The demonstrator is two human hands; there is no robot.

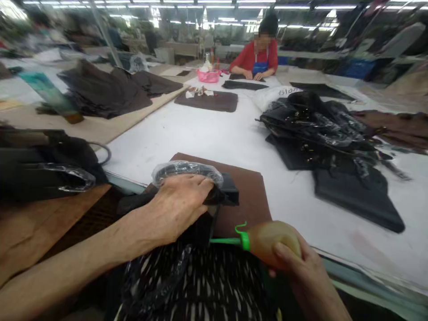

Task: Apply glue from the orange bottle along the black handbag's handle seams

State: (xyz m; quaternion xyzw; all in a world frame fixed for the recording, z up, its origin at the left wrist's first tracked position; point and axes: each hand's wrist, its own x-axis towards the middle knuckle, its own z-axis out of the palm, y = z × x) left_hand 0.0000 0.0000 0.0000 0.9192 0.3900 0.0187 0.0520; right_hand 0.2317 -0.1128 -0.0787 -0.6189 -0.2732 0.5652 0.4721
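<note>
In my right hand (297, 263) is a squeeze bottle (272, 240) of amber liquid, tilted so its long green nozzle points left. The nozzle tip meets the edge of a black leather-like piece (200, 225), or lies very close to it. My left hand (183, 200) is closed over the top of this black piece, near a plastic-wrapped loop (187, 168) that looks like a bag handle. A dark block (230, 189) sits just beyond my left fingers. Underneath lies a brown sheet (247, 183) on the white table. My left fingertips are partly hidden.
Black plastic-wrapped bags (314, 120) are heaped on the right of the white table (214, 133). Another black bag (43, 165) is at the left edge. Ahead are a brown sheet (217, 101), a pink basket (207, 76) and a co-worker in red (257, 53) handling dark pieces.
</note>
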